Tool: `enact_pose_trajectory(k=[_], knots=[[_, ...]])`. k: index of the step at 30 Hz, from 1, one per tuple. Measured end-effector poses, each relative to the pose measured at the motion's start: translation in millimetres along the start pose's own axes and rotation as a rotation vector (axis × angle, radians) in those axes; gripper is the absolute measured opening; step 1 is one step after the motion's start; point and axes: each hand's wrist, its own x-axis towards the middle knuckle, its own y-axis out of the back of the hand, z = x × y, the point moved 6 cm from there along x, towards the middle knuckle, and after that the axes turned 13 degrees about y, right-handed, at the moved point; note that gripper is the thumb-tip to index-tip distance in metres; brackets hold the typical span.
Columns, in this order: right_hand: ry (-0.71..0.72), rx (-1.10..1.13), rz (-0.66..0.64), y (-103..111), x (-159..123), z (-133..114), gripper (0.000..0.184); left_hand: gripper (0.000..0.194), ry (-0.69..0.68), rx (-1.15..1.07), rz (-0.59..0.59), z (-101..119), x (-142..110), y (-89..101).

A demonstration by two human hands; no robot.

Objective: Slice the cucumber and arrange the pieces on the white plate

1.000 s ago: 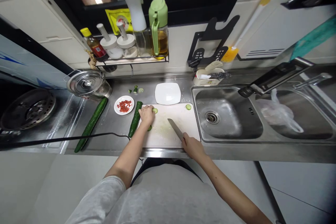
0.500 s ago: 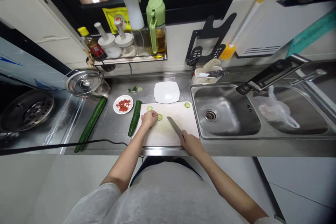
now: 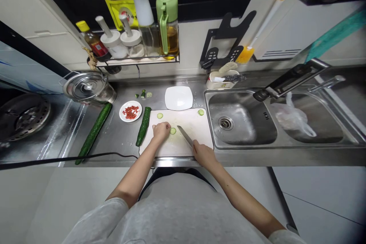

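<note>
My right hand (image 3: 204, 154) is closed around the handle of a kitchen knife (image 3: 185, 135). Its blade points up and left over the white cutting board (image 3: 183, 150). On the board my left hand (image 3: 161, 131) has its fingers curled together. Just right of its fingertips lies a cucumber slice (image 3: 173, 131); whether they touch it, or hold anything, is hidden. Another cucumber slice (image 3: 159, 115) lies behind the left hand, and more slices (image 3: 201, 112) sit at the far right corner. A cut cucumber (image 3: 143, 126) rests along the board's left edge.
Behind the board stands a white plate (image 3: 178, 98). To the left are a dish of chopped red pieces (image 3: 130, 111), a whole cucumber (image 3: 94, 133), cucumber scraps (image 3: 143, 94) and a steel pot (image 3: 88, 87). A sink (image 3: 243, 122) borders the right side; a black cable (image 3: 100, 155) crosses the counter front.
The view has shifted slightly. The slice by my left fingers lies a little nearer to me on the board, and the knife tip is closer to it. My right hand keeps its grip.
</note>
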Motion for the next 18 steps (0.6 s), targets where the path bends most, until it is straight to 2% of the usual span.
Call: enact_pose_trajectory(k=[8, 18], knots=[[0.070, -0.006, -0.017, 0, 3, -20, 0.025, 0.018, -0.005, -0.034, -0.003, 0, 5, 0.1], [0.064, -0.002, -0.064, 7, 5, -26, 0.026, 0.019, -0.018, -0.050, -0.026, 0, 6, 0.0]])
